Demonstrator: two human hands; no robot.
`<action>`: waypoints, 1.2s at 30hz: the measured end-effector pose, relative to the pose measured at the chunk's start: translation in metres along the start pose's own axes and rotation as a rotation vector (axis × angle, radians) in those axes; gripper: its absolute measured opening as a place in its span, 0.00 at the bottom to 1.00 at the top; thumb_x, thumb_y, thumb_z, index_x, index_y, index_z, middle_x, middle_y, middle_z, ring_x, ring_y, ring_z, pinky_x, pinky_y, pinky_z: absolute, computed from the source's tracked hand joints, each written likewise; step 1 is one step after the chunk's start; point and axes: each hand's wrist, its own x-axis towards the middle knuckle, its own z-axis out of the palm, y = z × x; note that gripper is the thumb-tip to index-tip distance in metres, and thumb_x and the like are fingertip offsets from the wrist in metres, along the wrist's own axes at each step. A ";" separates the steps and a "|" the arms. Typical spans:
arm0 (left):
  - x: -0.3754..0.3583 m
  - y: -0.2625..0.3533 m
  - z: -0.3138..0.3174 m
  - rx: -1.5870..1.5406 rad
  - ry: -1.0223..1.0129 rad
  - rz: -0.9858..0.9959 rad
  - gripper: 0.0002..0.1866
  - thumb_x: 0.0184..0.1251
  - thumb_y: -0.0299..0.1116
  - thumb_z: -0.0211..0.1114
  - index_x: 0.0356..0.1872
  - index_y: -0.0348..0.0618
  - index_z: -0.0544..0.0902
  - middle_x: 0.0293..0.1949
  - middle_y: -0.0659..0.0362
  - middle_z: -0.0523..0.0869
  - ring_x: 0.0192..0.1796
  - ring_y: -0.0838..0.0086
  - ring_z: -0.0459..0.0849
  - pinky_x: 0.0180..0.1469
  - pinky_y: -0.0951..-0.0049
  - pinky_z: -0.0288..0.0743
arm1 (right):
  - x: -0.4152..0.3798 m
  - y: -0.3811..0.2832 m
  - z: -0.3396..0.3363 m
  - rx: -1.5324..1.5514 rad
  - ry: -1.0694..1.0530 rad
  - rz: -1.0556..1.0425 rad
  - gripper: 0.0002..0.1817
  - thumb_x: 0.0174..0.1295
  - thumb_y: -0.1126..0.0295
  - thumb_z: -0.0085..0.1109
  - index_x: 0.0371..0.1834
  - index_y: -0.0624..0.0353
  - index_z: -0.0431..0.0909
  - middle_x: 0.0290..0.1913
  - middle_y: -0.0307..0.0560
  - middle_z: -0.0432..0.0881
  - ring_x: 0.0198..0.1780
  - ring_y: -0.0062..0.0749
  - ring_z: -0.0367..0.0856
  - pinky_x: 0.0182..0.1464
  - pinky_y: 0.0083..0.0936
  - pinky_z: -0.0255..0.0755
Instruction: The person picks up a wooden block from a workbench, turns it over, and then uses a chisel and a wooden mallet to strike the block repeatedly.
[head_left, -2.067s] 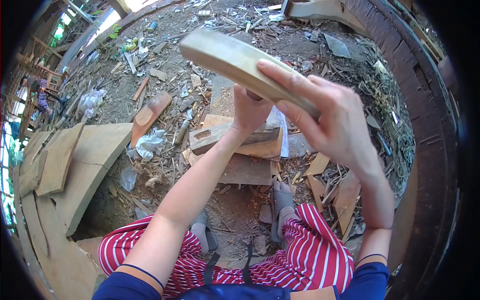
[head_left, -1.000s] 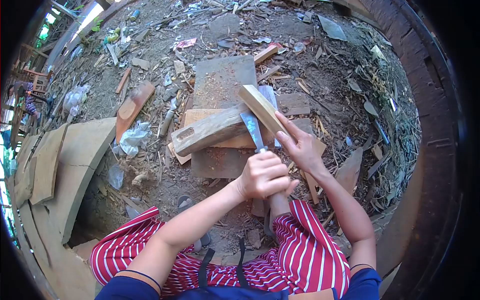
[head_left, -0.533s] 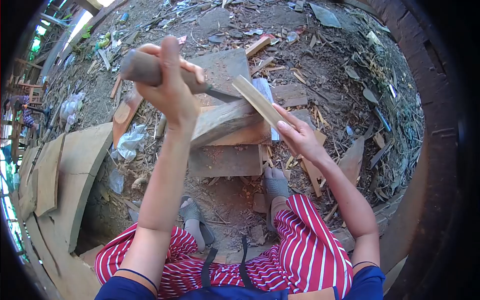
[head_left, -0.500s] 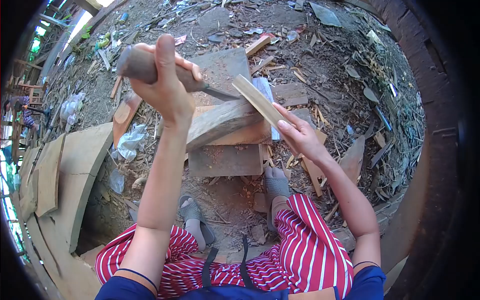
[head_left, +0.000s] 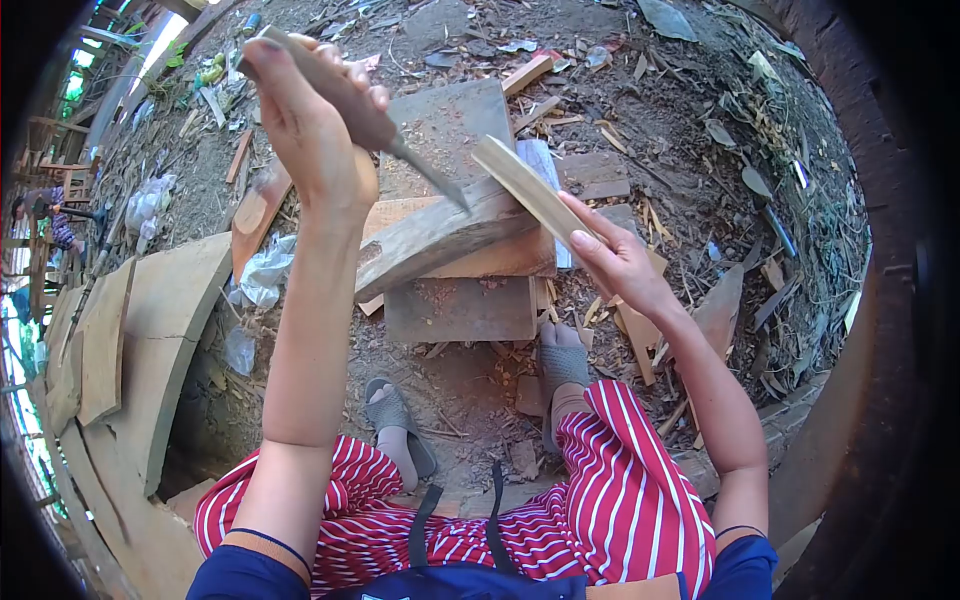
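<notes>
Chisel (head_left: 368,122) left of wooden strip (head_left: 528,190), beam (head_left: 445,232) on board (head_left: 512,256), plastic bag (head_left: 267,275) between beam and planks (head_left: 180,295)

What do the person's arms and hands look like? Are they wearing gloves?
No gloves! The left hand and right hand are bare, and so are the forearms. The left sleeve and right sleeve are short and navy blue. An orange band circles the left one near its edge. No watch shows.

Bladed tool (head_left: 366,119) in left hand (head_left: 312,140)
</notes>
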 end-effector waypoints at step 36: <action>0.028 -0.038 -0.024 -0.010 -0.364 -0.155 0.46 0.60 0.82 0.33 0.25 0.40 0.71 0.21 0.59 0.73 0.14 0.73 0.73 0.15 0.71 0.68 | -0.002 0.006 0.002 -0.015 0.014 -0.030 0.29 0.70 0.52 0.53 0.74 0.41 0.66 0.67 0.49 0.75 0.63 0.31 0.75 0.64 0.30 0.69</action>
